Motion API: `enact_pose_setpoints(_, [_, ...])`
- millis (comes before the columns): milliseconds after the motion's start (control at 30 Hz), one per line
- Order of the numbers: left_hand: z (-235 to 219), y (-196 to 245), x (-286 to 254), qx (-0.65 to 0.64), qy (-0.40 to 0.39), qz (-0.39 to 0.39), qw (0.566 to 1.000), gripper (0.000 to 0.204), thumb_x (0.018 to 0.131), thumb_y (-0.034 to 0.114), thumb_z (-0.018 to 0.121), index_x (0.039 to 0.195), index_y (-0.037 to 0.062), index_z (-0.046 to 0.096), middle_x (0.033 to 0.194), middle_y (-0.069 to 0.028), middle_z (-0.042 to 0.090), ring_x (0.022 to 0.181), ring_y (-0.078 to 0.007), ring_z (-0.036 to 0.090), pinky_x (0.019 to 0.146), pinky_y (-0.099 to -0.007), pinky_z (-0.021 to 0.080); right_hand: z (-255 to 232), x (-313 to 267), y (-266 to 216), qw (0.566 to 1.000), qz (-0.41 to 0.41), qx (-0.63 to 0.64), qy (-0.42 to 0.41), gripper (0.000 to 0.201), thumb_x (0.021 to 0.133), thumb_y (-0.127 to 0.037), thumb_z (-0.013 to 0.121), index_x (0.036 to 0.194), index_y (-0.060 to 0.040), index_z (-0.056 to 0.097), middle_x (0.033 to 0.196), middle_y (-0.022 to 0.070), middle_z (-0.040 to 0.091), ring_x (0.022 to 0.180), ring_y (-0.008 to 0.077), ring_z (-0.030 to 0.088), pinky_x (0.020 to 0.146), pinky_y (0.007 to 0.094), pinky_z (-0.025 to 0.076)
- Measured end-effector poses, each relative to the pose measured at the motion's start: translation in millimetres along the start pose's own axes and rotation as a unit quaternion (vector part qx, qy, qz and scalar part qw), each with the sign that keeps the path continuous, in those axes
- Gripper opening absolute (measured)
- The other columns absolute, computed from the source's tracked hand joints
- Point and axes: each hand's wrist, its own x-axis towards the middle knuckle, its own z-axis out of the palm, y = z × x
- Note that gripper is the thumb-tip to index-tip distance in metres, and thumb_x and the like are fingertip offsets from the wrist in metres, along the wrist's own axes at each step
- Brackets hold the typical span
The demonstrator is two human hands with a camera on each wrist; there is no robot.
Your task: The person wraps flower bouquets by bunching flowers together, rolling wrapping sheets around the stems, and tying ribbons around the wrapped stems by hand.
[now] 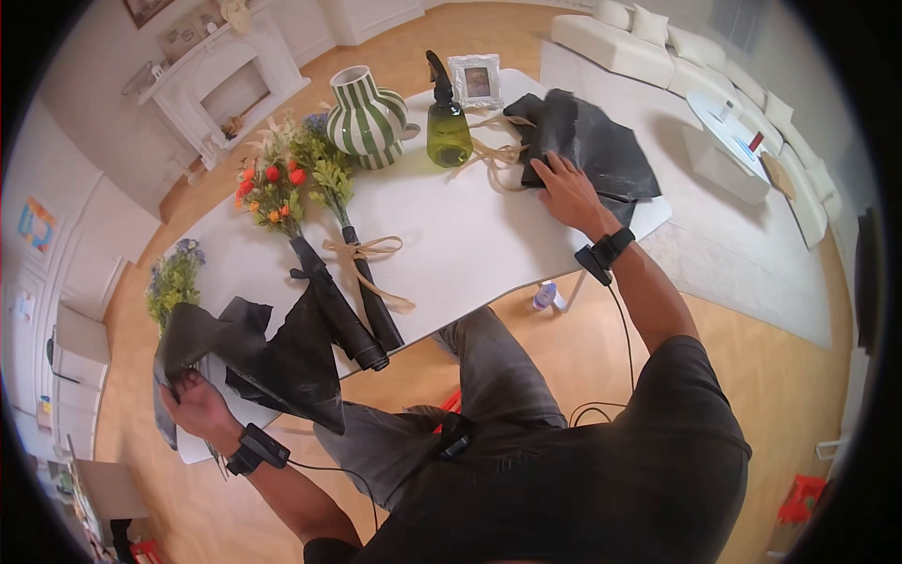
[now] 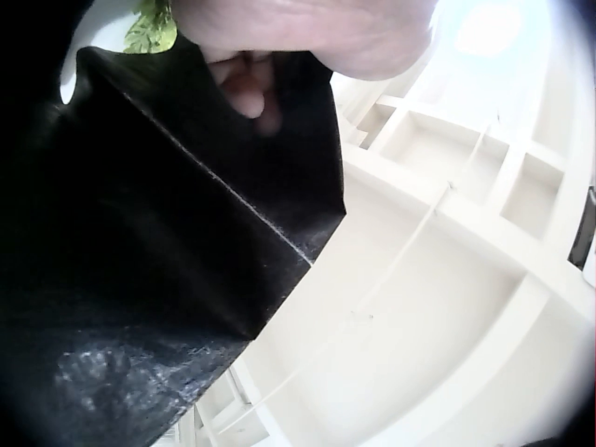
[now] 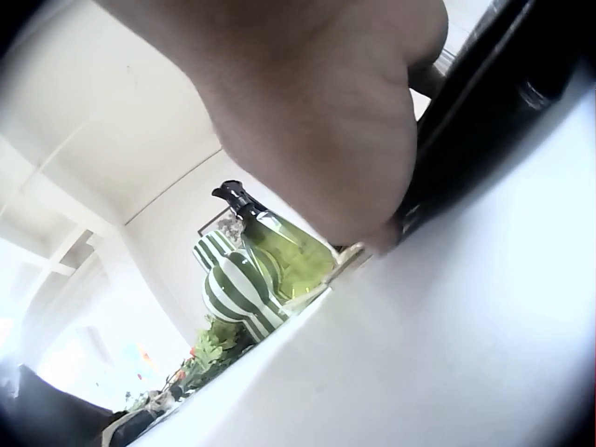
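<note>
At the table's left end, my left hand (image 1: 202,409) grips the edge of a black sheet of wrapping paper (image 1: 282,357). In the left wrist view curled fingertips (image 2: 244,95) show against the creased sheet (image 2: 168,242). A bunch of blue flowers with green leaves (image 1: 176,277) lies by this paper, its lower part covered. Across the table, my right hand (image 1: 570,193) rests with extended fingers on a pile of black wrapping paper (image 1: 601,141). The right wrist view shows the heel of that hand low beside the dark paper (image 3: 484,121).
Two bouquets, one with red and orange flowers (image 1: 272,183), lie wrapped in black mid-table, near a raffia bow (image 1: 362,248). Behind them stand a green-striped vase (image 1: 368,122), a green spray bottle (image 1: 449,136) and a white picture frame (image 1: 476,82). More raffia (image 1: 489,160) lies beside the bottle.
</note>
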Motion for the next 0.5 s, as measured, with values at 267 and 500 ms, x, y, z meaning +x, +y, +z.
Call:
enact_pose_setpoints(267, [94.4,15.2,9.6,0.022,-0.067,-0.016,0.997,0.048,0.101,0.029,0.041,0.134,-0.0041,0.05,0.134,-0.0183,0.056,0.126,-0.0326,0.05,0.113,-0.046,0.032,-29.3,32.5,-18.3,0.993,0.081,-0.017,0.08,0.008,0.085,-0.003,0.05,0.093,-0.0019,0.052,0.095,0.0151,0.065,0.09,0.034,0.067,0.073,0.0458,0.055])
enact_pose_setpoints(500, [47.6,42.5,58.1,-0.107,-0.297,-0.032,0.948,0.039,0.102,0.023,0.043,0.127,-0.0056,0.051,0.13,-0.0191,0.057,0.113,-0.0283,0.056,0.091,-0.0382,0.045,-0.8,30.4,-26.0,0.997,0.075,0.001,-0.035,0.016,0.084,-0.015,0.057,0.083,-0.001,0.065,0.085,0.0173,0.069,0.085,0.0356,0.068,0.072,0.0462,0.055])
